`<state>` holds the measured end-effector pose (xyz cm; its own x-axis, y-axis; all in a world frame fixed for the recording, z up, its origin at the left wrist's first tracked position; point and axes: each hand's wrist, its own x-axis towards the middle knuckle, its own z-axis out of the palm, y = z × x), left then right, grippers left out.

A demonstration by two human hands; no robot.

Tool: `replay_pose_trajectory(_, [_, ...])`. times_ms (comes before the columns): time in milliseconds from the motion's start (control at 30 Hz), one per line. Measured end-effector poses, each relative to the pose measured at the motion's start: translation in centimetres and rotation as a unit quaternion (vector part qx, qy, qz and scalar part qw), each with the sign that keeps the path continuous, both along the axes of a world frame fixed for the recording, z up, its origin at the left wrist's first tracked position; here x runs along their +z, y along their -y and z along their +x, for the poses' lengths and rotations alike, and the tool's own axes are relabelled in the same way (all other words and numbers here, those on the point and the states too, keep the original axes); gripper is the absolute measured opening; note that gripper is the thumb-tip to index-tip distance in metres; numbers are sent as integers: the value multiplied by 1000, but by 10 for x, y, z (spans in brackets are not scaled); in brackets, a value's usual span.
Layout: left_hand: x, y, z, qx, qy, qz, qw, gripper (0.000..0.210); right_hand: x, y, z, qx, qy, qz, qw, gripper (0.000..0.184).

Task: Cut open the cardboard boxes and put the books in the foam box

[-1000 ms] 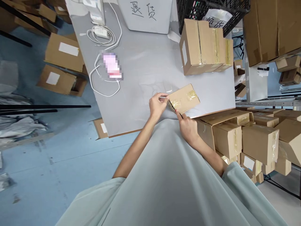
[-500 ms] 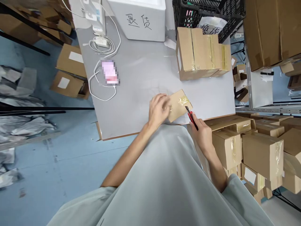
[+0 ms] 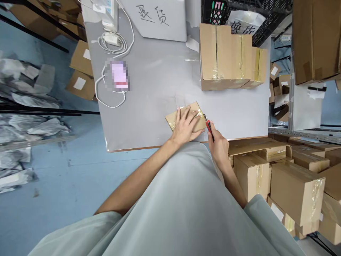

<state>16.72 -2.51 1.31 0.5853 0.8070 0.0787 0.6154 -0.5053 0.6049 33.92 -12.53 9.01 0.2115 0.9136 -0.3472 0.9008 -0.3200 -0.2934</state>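
A small cardboard box (image 3: 196, 107) with clear tape lies on the grey table (image 3: 149, 124) near its front edge. My left hand (image 3: 185, 126) rests flat on top of it, fingers spread, covering much of its upper face. In my right hand (image 3: 218, 145) is a red and black box cutter (image 3: 209, 128). The cutter's tip meets the box's right side by the tape; whether it has gone through cannot be made out.
Three cardboard boxes (image 3: 226, 57) stand in a row at the back right, before a black crate (image 3: 239, 9). A white bin (image 3: 162, 21) with handwriting, a phone (image 3: 119, 75) and a white cable (image 3: 109, 106) lie further left. Stacked cartons (image 3: 295, 188) fill the right side.
My left hand has gone from gripping the box's left side to lying flat over it. The box has turned and shifted left. The cutter has moved left to the box's right edge.
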Motion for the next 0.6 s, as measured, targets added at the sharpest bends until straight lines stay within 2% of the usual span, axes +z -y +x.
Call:
replay_pose_trajectory(133, [-4,-1,1,6,-3,9,1000,60,-1,-24,-1,45,28,-39,998,60])
replay_pose_trajectory(300, [-8,-1,0,7,6,24,1000,59,7,-46,-4,71,68,-82,992,64])
replay_pose_trajectory(600, [-9,1,-2,11,23,-2,1000,61,10,-46,-16,68,121,-125,982,73])
